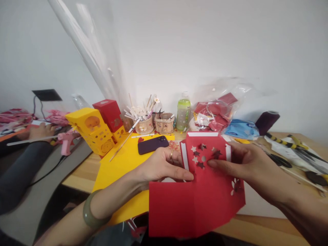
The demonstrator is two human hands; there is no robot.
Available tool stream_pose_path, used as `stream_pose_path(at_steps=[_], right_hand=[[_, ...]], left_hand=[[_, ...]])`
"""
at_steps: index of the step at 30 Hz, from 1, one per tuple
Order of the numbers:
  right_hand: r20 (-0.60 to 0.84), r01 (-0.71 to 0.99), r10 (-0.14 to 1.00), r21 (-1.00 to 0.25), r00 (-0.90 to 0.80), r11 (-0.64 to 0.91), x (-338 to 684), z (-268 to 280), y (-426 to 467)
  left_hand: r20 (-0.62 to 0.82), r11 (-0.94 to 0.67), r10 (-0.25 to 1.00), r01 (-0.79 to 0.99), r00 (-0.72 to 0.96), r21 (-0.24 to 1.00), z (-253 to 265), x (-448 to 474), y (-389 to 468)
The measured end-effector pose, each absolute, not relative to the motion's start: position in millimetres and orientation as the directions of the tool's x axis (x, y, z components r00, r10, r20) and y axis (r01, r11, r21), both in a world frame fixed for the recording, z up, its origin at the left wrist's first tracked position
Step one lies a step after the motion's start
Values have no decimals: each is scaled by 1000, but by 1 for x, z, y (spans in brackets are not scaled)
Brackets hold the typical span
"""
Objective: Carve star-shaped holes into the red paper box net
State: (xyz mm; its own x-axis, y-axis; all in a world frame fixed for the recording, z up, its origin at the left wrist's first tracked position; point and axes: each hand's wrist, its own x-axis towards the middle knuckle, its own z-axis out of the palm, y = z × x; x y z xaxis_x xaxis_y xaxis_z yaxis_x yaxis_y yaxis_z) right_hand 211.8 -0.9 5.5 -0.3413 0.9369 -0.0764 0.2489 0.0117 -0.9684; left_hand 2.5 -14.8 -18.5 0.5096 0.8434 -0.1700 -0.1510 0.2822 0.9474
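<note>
Between my two hands is a red card box blank (174, 208), partly folded, with star, round and flower cut-outs. White strips line the edges of its upper flaps. My left hand (169, 164) pinches the blank at the left of the cut-out panel, thumb in front and other fingers partly hidden behind it. On the right side, my right hand (238, 159) grips the same panel, its thumb pressed beside the cut-outs. A yellow sheet (115, 177) lies under my left forearm, and a dark phone (152, 145) rests on it just beyond my left hand.
Yellow (96, 133) and red (109, 114) boxes stand left. Behind are a decorated basket (144, 126), a green-labelled bottle (183, 112) and a plastic bag of red pieces (215, 112). Scissors (279, 160) lie right. A co-worker's arm (33, 160) reaches in near a pink glue gun (67, 141).
</note>
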Motion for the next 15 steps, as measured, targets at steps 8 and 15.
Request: stream_pose_path(at_steps=[8,15], right_hand=[[-68,283,960,-959,-272,12,204,12,-9],[-83,320,972,-947,-221,-8,204,13,-11]], left_hand=[[-149,253,857,-150,493,956,-20,1,-16],[-166,283,844,-161,509,945,-18,2,-14]])
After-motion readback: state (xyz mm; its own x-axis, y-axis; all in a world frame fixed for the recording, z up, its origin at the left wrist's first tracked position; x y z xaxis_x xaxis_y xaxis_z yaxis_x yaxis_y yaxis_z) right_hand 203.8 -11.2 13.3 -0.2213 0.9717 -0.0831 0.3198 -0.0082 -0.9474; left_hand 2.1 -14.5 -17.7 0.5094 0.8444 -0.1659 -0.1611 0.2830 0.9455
